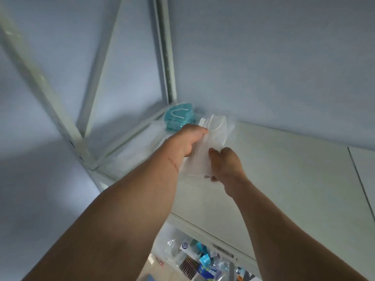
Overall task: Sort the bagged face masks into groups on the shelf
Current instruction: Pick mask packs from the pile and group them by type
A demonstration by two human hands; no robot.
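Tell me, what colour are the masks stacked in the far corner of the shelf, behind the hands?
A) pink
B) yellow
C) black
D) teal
D: the stacked masks in the corner are teal, with a white ear loop on top; both the left hand and right hand hold a clear bag of white masks just in front of them.

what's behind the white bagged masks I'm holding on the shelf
Behind the white bagged masks, in the shelf corner, sits a stack of teal bagged masks. The left hand covers the stack's near edge, so its count stays unclear.
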